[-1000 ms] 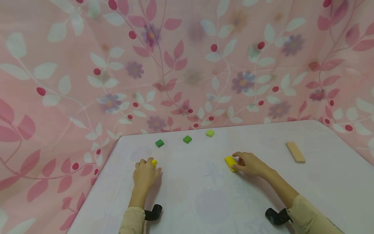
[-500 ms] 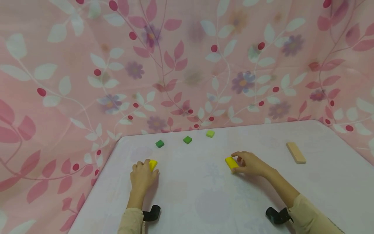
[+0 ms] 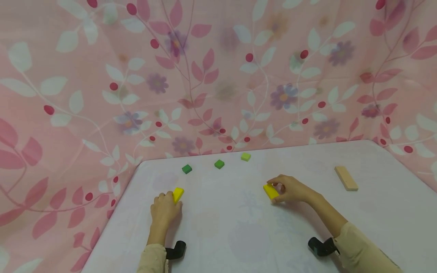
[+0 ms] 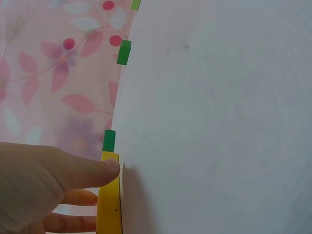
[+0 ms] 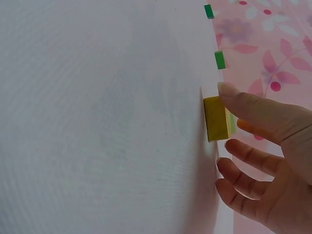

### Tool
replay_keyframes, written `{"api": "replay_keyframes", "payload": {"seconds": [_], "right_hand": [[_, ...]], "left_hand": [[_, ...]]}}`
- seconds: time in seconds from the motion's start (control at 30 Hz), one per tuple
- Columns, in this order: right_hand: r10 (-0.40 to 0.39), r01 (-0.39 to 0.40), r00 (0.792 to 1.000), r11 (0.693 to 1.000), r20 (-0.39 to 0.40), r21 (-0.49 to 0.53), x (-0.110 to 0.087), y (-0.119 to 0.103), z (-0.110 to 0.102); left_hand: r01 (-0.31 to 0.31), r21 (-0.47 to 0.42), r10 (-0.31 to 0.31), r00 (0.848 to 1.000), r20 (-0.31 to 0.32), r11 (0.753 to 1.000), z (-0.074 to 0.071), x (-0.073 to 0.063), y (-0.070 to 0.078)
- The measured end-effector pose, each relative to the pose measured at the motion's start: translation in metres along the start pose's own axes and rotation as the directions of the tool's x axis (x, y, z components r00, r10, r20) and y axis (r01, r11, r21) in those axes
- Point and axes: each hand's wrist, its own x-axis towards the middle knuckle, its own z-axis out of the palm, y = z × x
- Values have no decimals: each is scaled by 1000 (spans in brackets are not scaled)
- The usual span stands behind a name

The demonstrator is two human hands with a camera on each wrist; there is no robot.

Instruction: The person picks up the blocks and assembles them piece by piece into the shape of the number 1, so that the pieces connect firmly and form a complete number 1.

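In the head view, my left hand holds a yellow block on the left of the table. The left wrist view shows the thumb on the near face of this yellow block, with fingers behind it. Over to the right, my right hand pinches a second yellow block between thumb and index finger. In the right wrist view, the thumb tip meets a corner of that yellow block, and the other fingers are spread loosely below it.
Along the table's far edge lie a dark green block, a green block and a light green block. A plain wooden block lies at the right. Behind hangs a pink floral cloth.
My left hand has shifted slightly left and toward me, and more of its yellow block shows. The right hand's fingers have moved slightly; its block stays almost in place.
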Motion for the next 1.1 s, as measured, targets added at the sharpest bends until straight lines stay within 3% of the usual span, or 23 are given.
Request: {"api": "replay_keyframes", "payload": {"seconds": [0.37,0.7,1.1], "right_hand": [[27,-26,999,999,43,-26,3,0,-1],[40,-39,999,999,17,-32,8,-3,2],[63,-63,998,997,7,-44,7,-7,3]], "left_hand": [[-9,12,9,1000,13,1000,0,1,-6],[11,-13,-10,999,51,1000,1,3,-7],[-9,-18,10,998,65,1000,-5,-1,-7]]}}
